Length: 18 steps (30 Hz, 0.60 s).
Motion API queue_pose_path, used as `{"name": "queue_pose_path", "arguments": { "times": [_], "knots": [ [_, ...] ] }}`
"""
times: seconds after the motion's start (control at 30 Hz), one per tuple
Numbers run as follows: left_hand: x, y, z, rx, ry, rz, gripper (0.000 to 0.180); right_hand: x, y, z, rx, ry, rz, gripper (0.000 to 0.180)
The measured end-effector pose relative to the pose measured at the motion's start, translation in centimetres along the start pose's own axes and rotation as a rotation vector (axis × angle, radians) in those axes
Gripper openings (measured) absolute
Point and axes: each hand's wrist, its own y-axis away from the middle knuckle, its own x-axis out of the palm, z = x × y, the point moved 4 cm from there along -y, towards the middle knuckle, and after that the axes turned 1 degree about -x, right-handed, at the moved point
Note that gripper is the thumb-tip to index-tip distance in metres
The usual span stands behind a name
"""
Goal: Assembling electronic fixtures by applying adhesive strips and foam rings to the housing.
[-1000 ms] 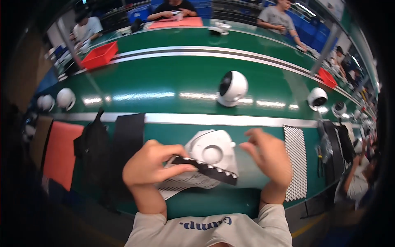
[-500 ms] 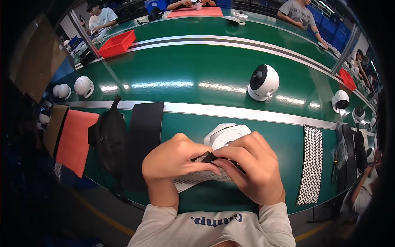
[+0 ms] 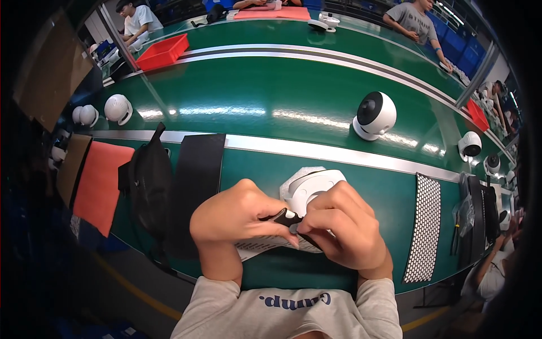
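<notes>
Both hands meet in front of me over the green bench. My left hand (image 3: 237,217) and my right hand (image 3: 341,229) pinch a narrow black strip (image 3: 280,216) between them, fingers closed on it. Under the hands lies a white patterned sheet (image 3: 257,247), mostly hidden. Just beyond my fingers sits a white round device base (image 3: 307,186), partly covered by my right hand.
A black mat (image 3: 195,181), a black pouch (image 3: 148,181) and an orange pad (image 3: 99,183) lie to the left. A perforated black-and-white strip (image 3: 424,226) lies to the right. White ball-shaped cameras (image 3: 374,116) stand on the conveyor (image 3: 254,96). Other people work at the far side.
My right hand came in from the right and closed on the black strip with the left. The view shifted down and left, and the hands stay together now.
</notes>
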Motion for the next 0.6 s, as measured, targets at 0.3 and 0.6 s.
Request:
{"name": "queue_pose_path", "arguments": {
  "times": [0.3,0.6],
  "knots": [
    [-1.3,1.5,0.5,0.120,0.062,0.181,0.012,-0.9,1.0,-3.0,0.373,-0.389,-0.088,0.015],
    [-0.8,2.0,0.6,0.036,0.059,0.331,0.014,3.4,1.3,-6.2,0.559,-0.234,0.143,0.025]
  ]
}}
